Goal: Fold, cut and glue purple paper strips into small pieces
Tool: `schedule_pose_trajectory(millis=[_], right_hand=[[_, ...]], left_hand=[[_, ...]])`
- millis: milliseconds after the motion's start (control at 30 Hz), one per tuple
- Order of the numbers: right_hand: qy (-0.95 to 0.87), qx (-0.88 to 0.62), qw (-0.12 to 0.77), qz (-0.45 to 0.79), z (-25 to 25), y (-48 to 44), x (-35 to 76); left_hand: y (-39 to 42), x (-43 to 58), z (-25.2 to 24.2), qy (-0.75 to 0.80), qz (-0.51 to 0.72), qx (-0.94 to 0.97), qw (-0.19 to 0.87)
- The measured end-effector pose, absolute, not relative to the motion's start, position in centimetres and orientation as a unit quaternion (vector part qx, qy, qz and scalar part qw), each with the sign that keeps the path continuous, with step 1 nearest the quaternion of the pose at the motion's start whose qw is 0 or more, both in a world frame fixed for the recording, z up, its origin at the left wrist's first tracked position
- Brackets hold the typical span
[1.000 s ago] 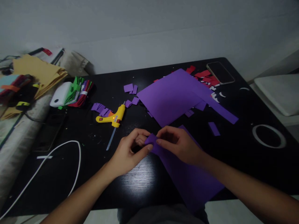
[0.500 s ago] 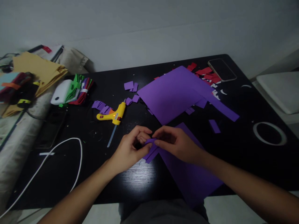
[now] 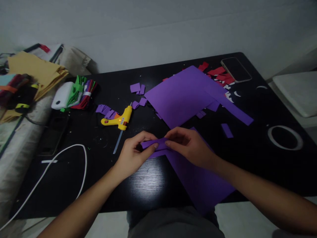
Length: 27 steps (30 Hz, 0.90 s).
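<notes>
Between my two hands is a folded purple paper strip (image 3: 159, 143), held roughly level above the table. My left hand (image 3: 136, 151) pinches its left part, thumb on the near face. My right hand (image 3: 190, 145) grips the right end between thumb and fingers. Some fingertips are hidden behind the paper. A purple sheet (image 3: 198, 178) lies under my right hand and forearm, reaching past the table's front edge. Beyond my hands rests a larger purple sheet (image 3: 183, 96). A yellow glue gun (image 3: 121, 119) with a glue stick in its back lies to the left.
Small purple pieces (image 3: 135, 88) and red scraps (image 3: 223, 76) are scattered at the back. A phone (image 3: 236, 69) lies at the back right, a white ring (image 3: 270, 138) at right. On the left are a white cable (image 3: 85, 165) and bundled strips (image 3: 80, 91).
The purple strip has turned from slanting downward to nearly level, and more of its length shows between my hands. Both hands have shifted slightly up in view.
</notes>
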State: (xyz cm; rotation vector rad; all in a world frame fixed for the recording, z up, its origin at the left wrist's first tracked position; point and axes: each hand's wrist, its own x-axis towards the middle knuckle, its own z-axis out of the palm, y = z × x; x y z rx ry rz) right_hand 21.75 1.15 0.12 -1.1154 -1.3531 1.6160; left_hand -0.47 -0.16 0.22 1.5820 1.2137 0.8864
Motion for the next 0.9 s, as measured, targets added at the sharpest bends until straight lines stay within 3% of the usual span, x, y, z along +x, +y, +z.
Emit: schedule_pose_trajectory(millis=[467, 667, 900], right_hand=[[-0.475, -0.438, 0.403, 0.648, 0.8, 1.6, 22.6], [-0.501, -0.436, 0.424, 0.616, 0.6, 1.3, 22.2], [-0.537, -0.443, 0.417, 0.584, 0.5, 0.6, 21.7]], left_hand=[[0.2, -1.0, 1.7, 0.438, 0.401, 0.579, 0.559], [0.0, -1.5, 1.9, 0.399, 0.383, 0.673, 0.491], [0.1, -0.8, 1.4, 0.467, 0.372, 0.674, 0.434]])
